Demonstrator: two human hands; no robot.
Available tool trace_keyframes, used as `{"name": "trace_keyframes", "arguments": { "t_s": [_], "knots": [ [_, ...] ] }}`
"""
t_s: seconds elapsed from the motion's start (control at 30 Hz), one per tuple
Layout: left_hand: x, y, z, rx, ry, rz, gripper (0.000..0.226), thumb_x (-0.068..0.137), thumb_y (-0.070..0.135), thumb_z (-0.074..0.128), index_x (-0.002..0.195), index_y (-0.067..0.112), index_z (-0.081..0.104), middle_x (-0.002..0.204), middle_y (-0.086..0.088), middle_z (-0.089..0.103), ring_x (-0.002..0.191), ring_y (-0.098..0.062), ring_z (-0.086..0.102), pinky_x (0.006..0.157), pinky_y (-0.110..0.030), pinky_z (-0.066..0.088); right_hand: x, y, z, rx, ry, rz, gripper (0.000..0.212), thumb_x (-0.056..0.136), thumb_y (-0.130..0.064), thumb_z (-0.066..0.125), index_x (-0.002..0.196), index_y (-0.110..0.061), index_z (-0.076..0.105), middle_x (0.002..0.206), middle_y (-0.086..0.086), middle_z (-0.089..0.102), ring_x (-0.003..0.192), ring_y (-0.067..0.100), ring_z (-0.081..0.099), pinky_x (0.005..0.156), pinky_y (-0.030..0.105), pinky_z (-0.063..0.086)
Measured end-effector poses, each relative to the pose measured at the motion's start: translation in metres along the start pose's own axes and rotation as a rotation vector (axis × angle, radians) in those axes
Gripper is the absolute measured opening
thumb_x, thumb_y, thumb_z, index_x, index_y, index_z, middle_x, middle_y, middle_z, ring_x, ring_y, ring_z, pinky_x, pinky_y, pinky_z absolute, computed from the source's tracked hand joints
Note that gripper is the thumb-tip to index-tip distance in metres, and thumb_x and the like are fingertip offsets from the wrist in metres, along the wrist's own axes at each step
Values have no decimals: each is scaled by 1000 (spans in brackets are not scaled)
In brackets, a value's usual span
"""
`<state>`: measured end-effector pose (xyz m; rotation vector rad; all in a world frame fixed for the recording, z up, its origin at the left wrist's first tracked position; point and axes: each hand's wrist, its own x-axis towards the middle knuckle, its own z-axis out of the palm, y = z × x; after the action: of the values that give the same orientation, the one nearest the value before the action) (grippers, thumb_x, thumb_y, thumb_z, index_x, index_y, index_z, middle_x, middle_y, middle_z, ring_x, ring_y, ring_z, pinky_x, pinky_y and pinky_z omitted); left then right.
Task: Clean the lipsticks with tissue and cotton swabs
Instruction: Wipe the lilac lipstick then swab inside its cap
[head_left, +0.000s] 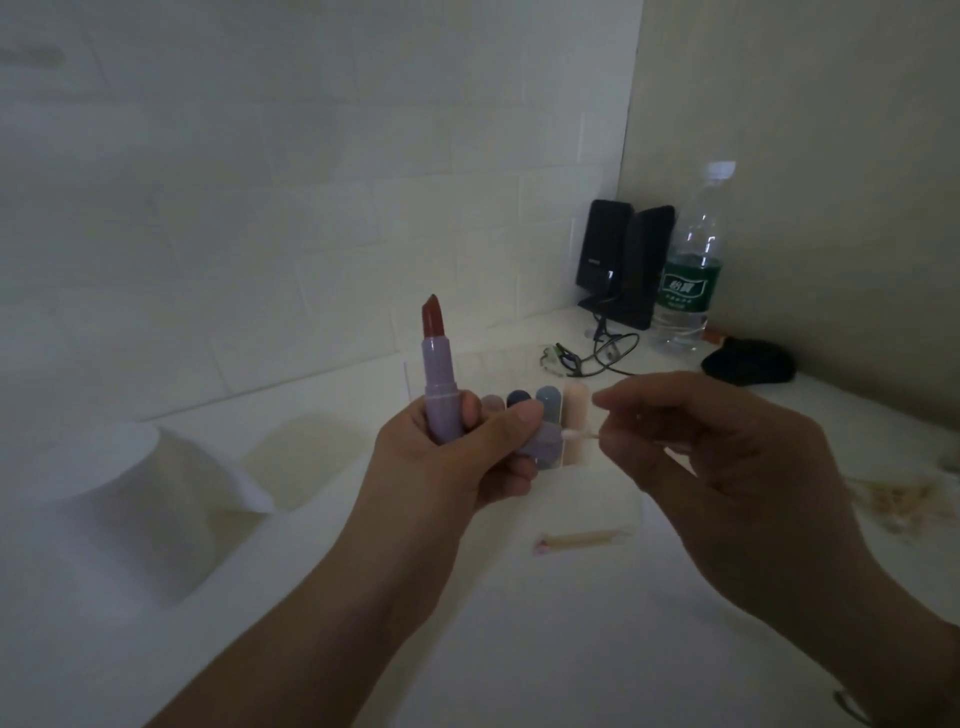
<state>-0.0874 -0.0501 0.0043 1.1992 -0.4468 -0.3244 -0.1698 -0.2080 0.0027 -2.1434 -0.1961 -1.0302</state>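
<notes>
The left hand (457, 457) has its grip wrapped round an upright lilac lipstick (439, 369) and its cap (540, 441). The right hand (727, 447) pinches a cotton swab (576, 434), tip at the cap, above the worktop (571, 649).

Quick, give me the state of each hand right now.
Left hand: grips the open lipstick and its cap.
Right hand: pinches a cotton swab.
</notes>
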Motion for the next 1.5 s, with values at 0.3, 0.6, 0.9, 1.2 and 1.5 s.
{"name": "trace_keyframes", "arguments": {
  "t_s": [0.3, 0.6, 0.9, 1.2, 1.5],
  "knots": [
    [-1, 3, 0, 0, 5, -7, 24, 64, 22, 74, 46, 24, 57, 68, -11, 66, 54, -15, 60, 51, -21, 51, -1, -2, 5, 2, -79, 3, 23, 80, -13, 74, 94, -30, 66, 85, -14, 67, 77, 8, 67, 72, 21, 53],
    [-1, 3, 0, -9, 3, -12, 24, 64, 21, 75, 47, 23, 58, 69, -13, 66, 55, -16, 59, 51, -21, 50, -2, -2, 6, -53, -92, -24, 21, 80, -13, 73, 91, -29, 65, 86, -14, 66, 76, 5, 66, 73, 9, 49],
    [-1, 3, 1, -16, 6, -43, 22, 63, 21, 75, 47, 24, 60, 73, -16, 67, 53, -15, 59, 51, -21, 50, -1, -3, 3, -9, -104, -7, 24, 77, -5, 75, 86, -25, 66, 83, -12, 67, 75, 5, 66, 73, 6, 45],
    [0, 4, 0, -41, 8, -72, 14, 64, 24, 73, 55, 18, 64, 62, -9, 63, 50, -12, 58, 47, -18, 49, -1, -4, 2, -58, -120, -34, 25, 76, -7, 76, 89, -25, 65, 83, -13, 66, 75, 2, 65, 73, 4, 45],
    [2, 4, -1, -222, -11, -267, 30, 69, 22, 70, 88, -1, 70, 70, -11, 62, 51, -9, 57, 46, -14, 52, -1, -3, 0, -164, -23, -18, 14, 93, -19, 55, 97, -31, 60, 68, -9, 60, 76, -3, 58, 64, -2, 38]
  ]
}}
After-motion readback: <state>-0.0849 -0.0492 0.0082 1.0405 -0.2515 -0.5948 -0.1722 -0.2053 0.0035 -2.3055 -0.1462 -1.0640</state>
